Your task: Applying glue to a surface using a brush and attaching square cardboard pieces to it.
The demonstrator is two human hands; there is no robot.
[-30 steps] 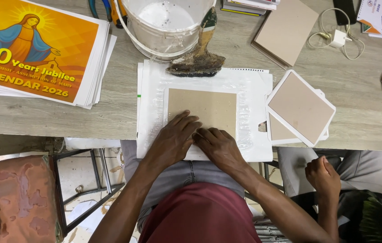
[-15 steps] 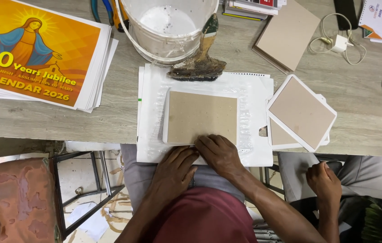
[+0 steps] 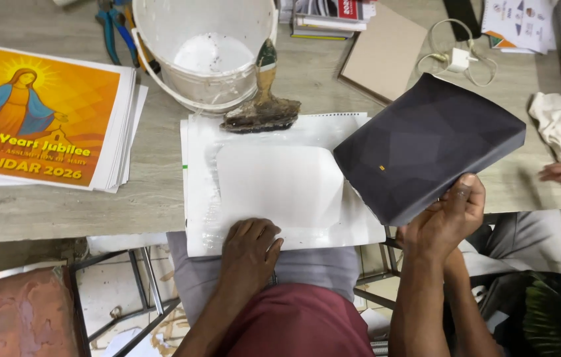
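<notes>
The right hand (image 3: pixel 449 215) grips the dark grey wrapped board (image 3: pixel 426 145) by its lower edge, holding it tilted above the surface at three o'clock of the glue-smeared white sheet (image 3: pixel 280 182). The left hand (image 3: pixel 247 248) lies flat, fingers together, pinning that sheet's near edge at six o'clock. A crusted glue brush (image 3: pixel 262 109) leans against the white plastic bucket (image 3: pixel 208 49) at twelve o'clock. Judging by this, the step is handling a glued cover; setting it down calls for a steady grip.

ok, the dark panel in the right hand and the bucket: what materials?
Dark panel: likely board covered in matte charcoal paper or cloth; flat, stiff, crisp edges, faint facet pattern. Bucket: probably translucent white plastic, smeared and speckled inside.
</notes>
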